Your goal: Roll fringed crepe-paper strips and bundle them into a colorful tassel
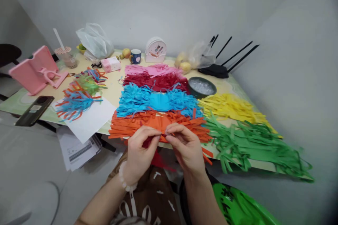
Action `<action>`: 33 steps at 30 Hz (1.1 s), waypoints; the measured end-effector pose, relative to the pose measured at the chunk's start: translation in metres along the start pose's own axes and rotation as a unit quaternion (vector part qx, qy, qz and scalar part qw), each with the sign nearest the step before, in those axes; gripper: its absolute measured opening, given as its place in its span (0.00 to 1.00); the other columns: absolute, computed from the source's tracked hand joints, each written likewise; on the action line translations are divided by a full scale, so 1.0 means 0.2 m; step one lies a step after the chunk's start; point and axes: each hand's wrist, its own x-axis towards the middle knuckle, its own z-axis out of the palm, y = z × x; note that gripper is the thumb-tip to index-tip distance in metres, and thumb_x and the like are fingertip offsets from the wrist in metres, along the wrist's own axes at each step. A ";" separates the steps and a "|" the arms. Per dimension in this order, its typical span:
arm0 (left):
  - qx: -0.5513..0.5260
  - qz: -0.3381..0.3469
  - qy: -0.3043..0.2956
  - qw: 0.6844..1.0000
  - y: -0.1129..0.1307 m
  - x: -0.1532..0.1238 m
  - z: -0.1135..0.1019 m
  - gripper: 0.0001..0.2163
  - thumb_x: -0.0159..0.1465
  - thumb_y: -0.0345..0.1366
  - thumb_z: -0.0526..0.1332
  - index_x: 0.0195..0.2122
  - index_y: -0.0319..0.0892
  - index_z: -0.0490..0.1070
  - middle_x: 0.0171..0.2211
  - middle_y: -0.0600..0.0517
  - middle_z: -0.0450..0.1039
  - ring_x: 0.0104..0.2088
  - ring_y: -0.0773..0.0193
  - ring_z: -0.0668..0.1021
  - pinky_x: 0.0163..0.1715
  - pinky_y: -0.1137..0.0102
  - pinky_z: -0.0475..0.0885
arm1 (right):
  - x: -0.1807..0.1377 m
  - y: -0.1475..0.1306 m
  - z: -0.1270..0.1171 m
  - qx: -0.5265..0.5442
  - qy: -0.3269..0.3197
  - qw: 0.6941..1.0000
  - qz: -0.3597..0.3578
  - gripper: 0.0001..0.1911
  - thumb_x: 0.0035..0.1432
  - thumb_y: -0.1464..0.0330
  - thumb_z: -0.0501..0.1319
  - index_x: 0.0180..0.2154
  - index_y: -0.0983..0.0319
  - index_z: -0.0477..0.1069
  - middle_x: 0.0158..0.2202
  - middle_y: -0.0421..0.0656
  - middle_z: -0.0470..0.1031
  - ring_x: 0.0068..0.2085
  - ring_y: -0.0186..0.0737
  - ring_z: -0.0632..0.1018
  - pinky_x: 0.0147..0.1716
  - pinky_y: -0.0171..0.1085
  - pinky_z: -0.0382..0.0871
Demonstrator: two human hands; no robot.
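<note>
My left hand (141, 151) and my right hand (186, 146) meet at the table's near edge, fingers pinched together on a bundle of red paper strips (155, 154) that hangs down between them. Just beyond my fingers lies a fringed orange paper sheet (148, 123). Behind it sit a fringed blue sheet (158, 101), a dark red one (158, 81) and a pink one (153, 69). Fringed green paper (253, 144) and yellow paper (232, 107) lie to the right.
Mixed coloured strip bundles (79, 95) rest on white paper (89, 119) at left. A pink tablet stand (37, 72), a dark phone (34, 110), a drink cup (67, 56), a mug (136, 56), a dark bowl (202, 87), a plastic bag (95, 42) and a black router (216, 70) stand around.
</note>
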 end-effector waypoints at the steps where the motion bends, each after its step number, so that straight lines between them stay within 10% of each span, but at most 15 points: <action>1: -0.010 -0.001 -0.005 1.000 0.00 0.00 0.00 0.04 0.62 0.26 0.64 0.33 0.41 0.78 0.32 0.52 0.79 0.34 0.68 0.79 0.38 0.75 0.73 | 0.00 0.00 0.00 0.005 0.007 1.000 0.001 0.06 0.56 0.72 0.71 0.35 0.56 0.80 0.35 0.39 0.75 0.38 0.35 0.76 0.39 0.30 0.70; 7: -0.081 -0.102 0.017 0.991 -0.01 -0.01 0.01 0.03 0.60 0.27 0.66 0.31 0.41 0.76 0.30 0.53 0.79 0.32 0.68 0.80 0.36 0.76 0.74 | -0.03 0.01 0.03 0.025 0.023 0.999 0.007 0.05 0.55 0.71 0.72 0.34 0.57 0.80 0.35 0.40 0.75 0.38 0.36 0.76 0.37 0.31 0.71; 17: 0.017 0.034 -0.023 0.999 -0.01 -0.01 -0.01 0.04 0.63 0.27 0.64 0.34 0.42 0.77 0.33 0.50 0.79 0.34 0.66 0.79 0.38 0.73 0.74 | -0.02 -0.01 0.01 -0.054 0.037 0.998 -0.019 0.04 0.55 0.70 0.71 0.34 0.57 0.80 0.34 0.42 0.76 0.38 0.38 0.77 0.39 0.35 0.74; 33: -0.038 -0.058 -0.081 0.994 -0.01 0.02 -0.02 0.03 0.63 0.30 0.65 0.32 0.41 0.78 0.31 0.50 0.80 0.33 0.64 0.79 0.38 0.71 0.73 | -0.02 -0.01 -0.01 -0.082 0.003 0.996 -0.024 0.03 0.56 0.71 0.70 0.34 0.56 0.81 0.34 0.42 0.76 0.37 0.39 0.77 0.36 0.36 0.73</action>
